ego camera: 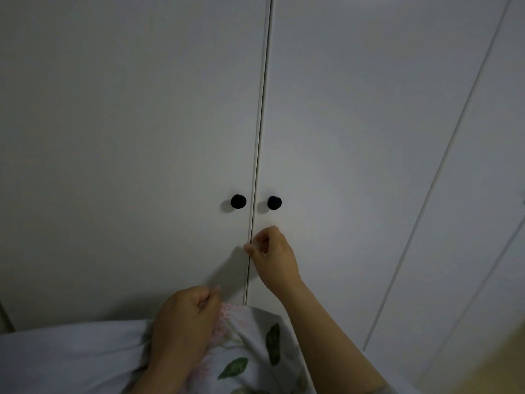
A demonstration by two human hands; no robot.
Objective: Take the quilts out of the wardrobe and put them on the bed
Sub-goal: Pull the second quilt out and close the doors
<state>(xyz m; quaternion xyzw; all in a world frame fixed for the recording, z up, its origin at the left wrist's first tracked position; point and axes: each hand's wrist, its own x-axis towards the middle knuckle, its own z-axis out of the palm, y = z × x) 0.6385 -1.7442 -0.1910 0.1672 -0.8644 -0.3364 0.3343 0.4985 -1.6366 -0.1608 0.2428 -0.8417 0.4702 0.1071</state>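
The white wardrobe [142, 123] fills the view with both doors closed. Two round black knobs, the left knob [238, 201] and the right knob [274, 203], sit either side of the centre seam. My right hand [272, 260] is raised just below the right knob, at the seam. Its fingers are loosely curled and apart, and it holds nothing. My left hand [184, 322] is lower, curled into a loose fist. It is in front of a white cloth with green leaves and pink print [250, 354]. No quilt inside the wardrobe is visible.
Another white wardrobe panel [468, 194] runs along the right, separated by narrow slanted seams. Plain white cloth [71, 362] covers the bottom left corner; I cannot tell whether it is clothing or bedding.
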